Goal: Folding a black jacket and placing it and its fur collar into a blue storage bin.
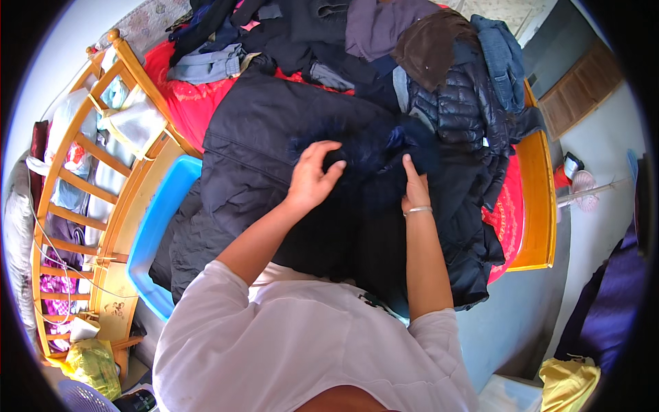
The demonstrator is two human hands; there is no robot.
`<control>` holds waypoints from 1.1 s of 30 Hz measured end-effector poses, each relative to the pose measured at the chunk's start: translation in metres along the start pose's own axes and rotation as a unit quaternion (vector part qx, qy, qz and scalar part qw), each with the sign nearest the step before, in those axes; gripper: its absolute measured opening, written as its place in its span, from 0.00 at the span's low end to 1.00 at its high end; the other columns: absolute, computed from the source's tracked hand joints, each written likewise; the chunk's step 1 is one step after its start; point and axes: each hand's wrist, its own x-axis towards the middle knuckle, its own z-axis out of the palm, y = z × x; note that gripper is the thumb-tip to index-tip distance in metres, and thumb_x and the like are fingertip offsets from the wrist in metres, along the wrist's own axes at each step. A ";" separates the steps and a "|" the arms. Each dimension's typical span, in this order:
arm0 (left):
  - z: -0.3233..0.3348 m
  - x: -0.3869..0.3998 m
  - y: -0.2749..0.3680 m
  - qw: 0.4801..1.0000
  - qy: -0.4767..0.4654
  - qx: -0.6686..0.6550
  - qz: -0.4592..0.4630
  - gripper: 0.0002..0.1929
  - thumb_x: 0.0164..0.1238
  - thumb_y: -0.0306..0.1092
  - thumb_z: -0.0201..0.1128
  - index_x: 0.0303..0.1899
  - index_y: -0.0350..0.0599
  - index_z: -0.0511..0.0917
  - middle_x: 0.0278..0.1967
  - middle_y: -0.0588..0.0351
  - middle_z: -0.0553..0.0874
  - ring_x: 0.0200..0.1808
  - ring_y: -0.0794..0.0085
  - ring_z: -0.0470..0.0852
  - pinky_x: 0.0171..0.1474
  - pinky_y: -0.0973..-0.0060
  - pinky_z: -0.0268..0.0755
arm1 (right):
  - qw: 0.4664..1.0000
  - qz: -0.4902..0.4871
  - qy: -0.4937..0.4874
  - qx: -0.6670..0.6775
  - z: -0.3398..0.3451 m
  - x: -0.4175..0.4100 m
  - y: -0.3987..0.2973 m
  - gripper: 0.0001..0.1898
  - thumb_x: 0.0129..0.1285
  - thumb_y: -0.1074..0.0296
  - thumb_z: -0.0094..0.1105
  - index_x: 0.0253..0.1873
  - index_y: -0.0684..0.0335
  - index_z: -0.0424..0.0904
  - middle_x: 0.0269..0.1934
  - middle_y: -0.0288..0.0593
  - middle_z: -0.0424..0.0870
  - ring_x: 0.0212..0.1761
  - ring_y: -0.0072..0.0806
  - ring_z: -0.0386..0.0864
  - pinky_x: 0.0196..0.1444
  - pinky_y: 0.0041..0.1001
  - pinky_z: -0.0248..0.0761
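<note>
A dark padded coat (247, 134) lies spread out before me, with dark blue fur-like trim (355, 141) across its middle. Over the coat's left half, my left hand (316, 175) has its thumb and fingers curved apart, with nothing visible between them. My right hand (416, 188) is at the trim's right side, thumb up. Its other fingers are mostly hidden, so its hold on the fabric is unclear. The black inner side of the coat reaches down to my waist. To the right, a shiny quilted jacket (453, 103) lies against it.
Under the clothes is a bed with a red cover (193, 108) and a wooden end board (533, 206). More garments, including jeans (499, 62) and a brown garment (435, 49), are heaped at the far side. On the left stand a blue plastic tub (149, 237) and a wooden slatted rail (85, 190).
</note>
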 end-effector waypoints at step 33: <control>0.024 0.063 0.085 0.940 0.163 0.115 0.276 0.12 0.41 0.23 0.64 0.32 0.41 0.76 0.48 0.37 0.74 0.55 0.46 0.71 0.56 0.55 0.61 | 0.936 -0.306 -0.087 -0.151 0.069 -0.054 -0.091 0.16 0.66 0.64 0.53 0.49 0.73 0.75 0.47 0.48 0.81 0.48 0.34 0.77 0.53 0.29 0.67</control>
